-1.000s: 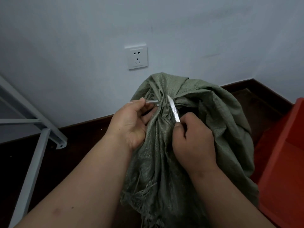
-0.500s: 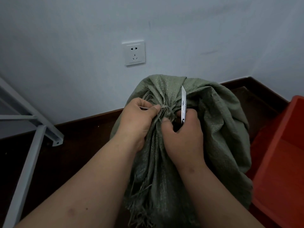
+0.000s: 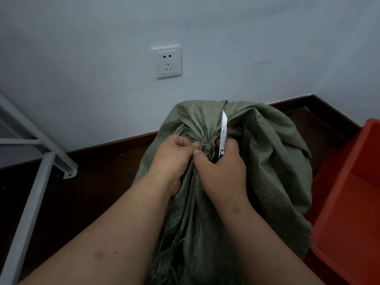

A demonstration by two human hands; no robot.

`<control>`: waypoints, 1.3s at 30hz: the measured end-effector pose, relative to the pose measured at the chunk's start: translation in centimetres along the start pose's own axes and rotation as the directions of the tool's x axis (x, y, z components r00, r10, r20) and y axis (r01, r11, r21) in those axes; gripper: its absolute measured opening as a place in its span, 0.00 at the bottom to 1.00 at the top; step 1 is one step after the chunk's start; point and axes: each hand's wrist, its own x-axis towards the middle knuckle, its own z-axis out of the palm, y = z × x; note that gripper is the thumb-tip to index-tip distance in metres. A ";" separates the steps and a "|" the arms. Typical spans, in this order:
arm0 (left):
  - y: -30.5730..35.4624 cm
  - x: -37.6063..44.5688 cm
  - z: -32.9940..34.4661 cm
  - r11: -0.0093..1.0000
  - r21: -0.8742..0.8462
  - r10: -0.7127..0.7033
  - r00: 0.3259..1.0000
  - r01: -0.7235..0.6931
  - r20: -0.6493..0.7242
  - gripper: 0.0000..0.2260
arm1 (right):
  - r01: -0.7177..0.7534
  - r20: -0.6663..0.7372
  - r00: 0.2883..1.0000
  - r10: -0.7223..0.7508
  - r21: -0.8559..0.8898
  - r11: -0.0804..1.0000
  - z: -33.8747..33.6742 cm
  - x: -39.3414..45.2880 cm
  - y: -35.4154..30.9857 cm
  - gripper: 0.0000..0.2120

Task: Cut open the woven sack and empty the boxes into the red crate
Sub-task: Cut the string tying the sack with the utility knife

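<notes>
A grey-green woven sack [image 3: 273, 161] stands on the dark floor against the wall, its neck bunched and tied with string at the centre. My left hand [image 3: 174, 159] pinches the tie at the gathered neck. My right hand [image 3: 222, 175] grips a silver utility knife [image 3: 223, 130], blade pointing up beside the knot, while its thumb presses on the tie next to the left fingers. The red crate [image 3: 349, 202] sits to the right of the sack, partly cut off by the frame. The boxes are hidden inside the sack.
A white wall socket [image 3: 168, 62] is on the wall above the sack. A white metal frame [image 3: 39, 167] slants down at the left. Dark skirting board runs along the wall into the right corner.
The knife went from lying across the tie to standing upright beside it. My right thumb has moved onto the knot, and my left fingers have closed in on the tie.
</notes>
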 end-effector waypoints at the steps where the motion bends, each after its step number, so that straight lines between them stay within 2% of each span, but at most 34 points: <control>1: 0.0 0.0 0.0 0.999 0.042 0.019 1.000 -0.018 -0.006 0.12 | -0.009 0.009 1.000 0.009 0.001 1.000 0.0 0.0 -0.1 0.14; 6: -0.1 0.0 -0.1 0.992 0.120 0.033 0.999 -0.033 0.002 0.12 | -0.041 0.011 0.999 0.041 0.018 0.999 -0.1 0.0 -0.1 0.12; 12: 0.1 0.0 -0.6 1.000 -0.022 -0.016 1.000 0.016 -0.011 0.12 | -0.030 -0.011 0.999 0.031 0.031 0.999 -0.2 0.1 -0.3 0.11; 15: 0.4 0.0 -0.7 0.998 -0.052 -0.018 1.000 0.017 -0.026 0.11 | -0.042 -0.014 0.999 0.043 0.057 0.998 -0.2 0.2 -0.5 0.14; 18: 0.5 0.1 -0.7 1.000 0.010 0.029 0.996 -0.029 -0.084 0.10 | -0.028 -0.009 1.000 0.028 0.009 1.000 0.0 0.1 -0.6 0.19; 22: 1.3 0.0 -0.6 0.987 0.070 0.153 0.977 -0.144 -0.146 0.10 | -0.034 -0.044 0.999 0.032 -0.054 0.998 -0.1 0.5 -0.3 0.18; 24: 2.3 0.1 -1.2 0.960 0.144 0.266 0.939 -0.239 -0.217 0.10 | -0.022 -0.080 0.997 0.016 -0.077 0.997 -0.2 0.4 -0.3 0.16; 27: 4.5 -0.5 -2.6 0.883 0.289 0.455 0.825 -0.370 -0.335 0.07 | 0.071 -0.168 0.982 -0.085 -0.091 0.993 -0.3 -0.1 -1.0 0.14; 30: 6.6 -1.2 -3.5 0.880 0.130 0.467 0.778 -0.457 -0.420 0.09 | 0.180 -0.200 0.964 -0.176 0.001 0.984 -0.5 -0.2 -2.6 0.13; 32: 7.7 -1.8 -3.7 0.879 0.050 0.454 0.798 -0.475 -0.397 0.09 | 0.222 -0.188 0.961 -0.204 0.082 0.972 -0.8 0.0 -3.8 0.12; 34: 8.2 -2.2 -3.3 0.901 -0.066 0.395 0.872 -0.430 -0.289 0.10 | 0.222 -0.133 0.969 -0.206 0.117 0.968 -1.3 0.3 -4.7 0.09; 36: 8.2 -2.7 -2.5 0.920 -0.161 0.332 0.928 -0.359 -0.172 0.11 | 0.161 -0.070 0.986 -0.151 0.178 0.971 -1.7 0.4 -5.1 0.08; 39: 7.4 -3.4 -1.2 0.931 -0.187 0.307 0.950 -0.313 -0.060 0.11 | 0.047 -0.043 0.998 -0.036 0.315 0.948 -2.2 0.5 -4.9 0.07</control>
